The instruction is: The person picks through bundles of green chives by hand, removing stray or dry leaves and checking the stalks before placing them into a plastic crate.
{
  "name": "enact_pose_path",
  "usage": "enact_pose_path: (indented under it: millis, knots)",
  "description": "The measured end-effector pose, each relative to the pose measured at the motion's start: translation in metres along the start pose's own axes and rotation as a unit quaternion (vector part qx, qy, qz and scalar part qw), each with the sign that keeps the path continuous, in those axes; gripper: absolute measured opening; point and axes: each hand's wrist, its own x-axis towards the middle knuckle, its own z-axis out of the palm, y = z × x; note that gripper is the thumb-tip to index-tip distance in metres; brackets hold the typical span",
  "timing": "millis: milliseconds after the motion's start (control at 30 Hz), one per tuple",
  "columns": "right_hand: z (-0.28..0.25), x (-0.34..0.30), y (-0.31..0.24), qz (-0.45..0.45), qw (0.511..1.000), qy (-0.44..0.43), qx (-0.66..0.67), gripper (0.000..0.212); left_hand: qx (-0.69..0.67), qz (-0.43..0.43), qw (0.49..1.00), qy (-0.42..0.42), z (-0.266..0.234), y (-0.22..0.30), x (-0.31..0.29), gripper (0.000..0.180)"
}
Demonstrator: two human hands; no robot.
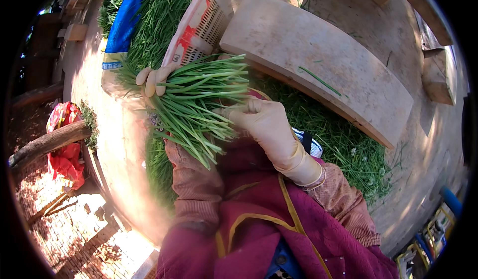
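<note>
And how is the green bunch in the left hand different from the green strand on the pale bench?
The green bunch has many stalks and looks thick; the green strand is skinny. The bunch is gripped by the gloved left hand, while the strand lies loose on the pale bench. The bunch fans out at its tips; the strand makes one slim line. Both are green and long.

A bunch of slender green stalks (201, 97) was held up just above and left of the frame's centre, fanned loosely, its many separate, paler ends spreading toward the right and lower right.
</note>
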Motion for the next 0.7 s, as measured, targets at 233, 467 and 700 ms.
enact_pose_path:
  millis: [233,467,700]
  knots:
    - [-0.095,-0.012,0.023,-0.175,0.939,-0.237,0.177,0.037,-0.064,0.007,0.997,-0.051,-0.028,0.012,0.002,0.019]
    - [-0.055,-0.021,0.012,-0.097,0.990,-0.068,-0.075,0.030,-0.057,-0.017,0.997,-0.051,-0.025,0.019,0.008,0.018]
    - [0.002,-0.003,0.008,-0.023,0.991,-0.122,0.050,0.029,-0.053,-0.035,0.997,-0.044,-0.017,0.014,0.006,0.018]
